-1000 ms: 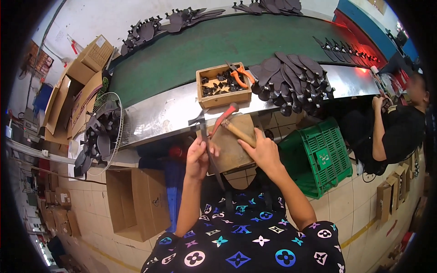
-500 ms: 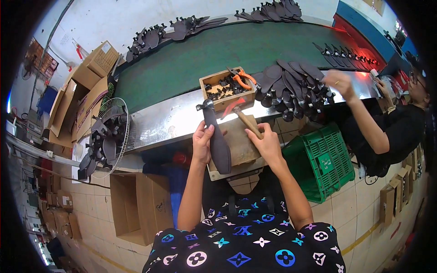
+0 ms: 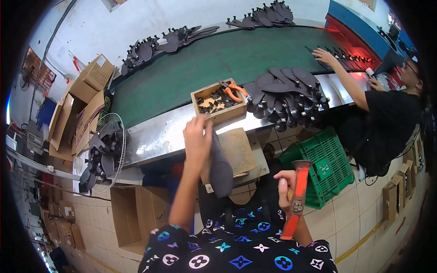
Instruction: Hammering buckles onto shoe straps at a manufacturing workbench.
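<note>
Your left hand point(image 3: 196, 136) is raised in front of the metal shelf point(image 3: 154, 136), its fingers pinched together on the top end of one dark sole piece point(image 3: 220, 169), which hangs down from your grip, narrow at the top and wider at the bottom, over the wooden board point(image 3: 239, 150). Your right hand point(image 3: 287, 189) sits low, near your lap, with the fingers wrapped shut round one hammer point(image 3: 296, 200) with an orange handle; the handle runs down past your hand toward your patterned shirt and the head points up. Just beyond your left fingers, on the metal shelf, stands one open wooden box point(image 3: 217, 101) holding a heap of small dark parts, too many and too small to count, with one pair of orange-handled pliers point(image 3: 233, 91) lying across its right rim. To the right of the box lies one big pile of dark soles point(image 3: 287, 95); I cannot count them singly. Behind the shelf runs the green belt point(image 3: 218, 59), with two loose clusters of dark pieces along its far edge. Below the shelf to your right stands one green crate point(image 3: 325, 168). To your left, one fan point(image 3: 104, 152) hangs at the shelf's end, cardboard boxes point(image 3: 82, 104) stacked behind it. At the far right a second person reaches one hand point(image 3: 324, 56) onto the belt.
</note>
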